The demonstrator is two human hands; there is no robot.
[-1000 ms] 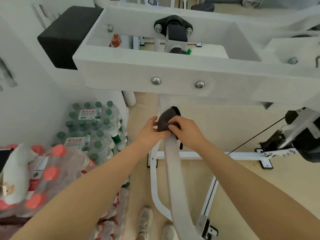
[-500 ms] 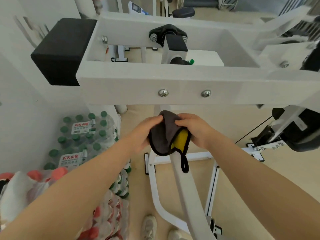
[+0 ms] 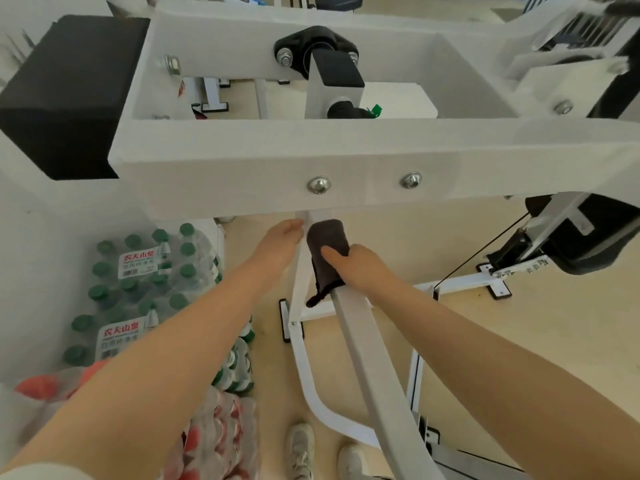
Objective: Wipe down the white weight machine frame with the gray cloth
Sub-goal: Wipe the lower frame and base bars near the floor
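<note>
- My right hand now wraps the dark gray cloth around the slanted white square tube of the weight machine frame, thumb laid across the top of the fabric; half a second ago the cloth hung open between both hands with a yellow patch showing.
- That yellow patch is out of sight now: the cloth is folded over the tube, its dark loop dangling off the lower left edge.
- My left hand has let go of the cloth; its grip is loose and apart, fingertips just touching the left side of the tube near the top, holding nothing.
- So the right grip is clamped on cloth and tube together, just under the big white crossbeam with two silver bolts.
- I read this as the re-fold being finished and the wiping pass set to start: the cloth sits at the very top of the tube, and the long run down toward my shoes looks like the part left to cover.
- The packs of green-capped water bottles sit on the floor at my left, near the frame's foot.
</note>
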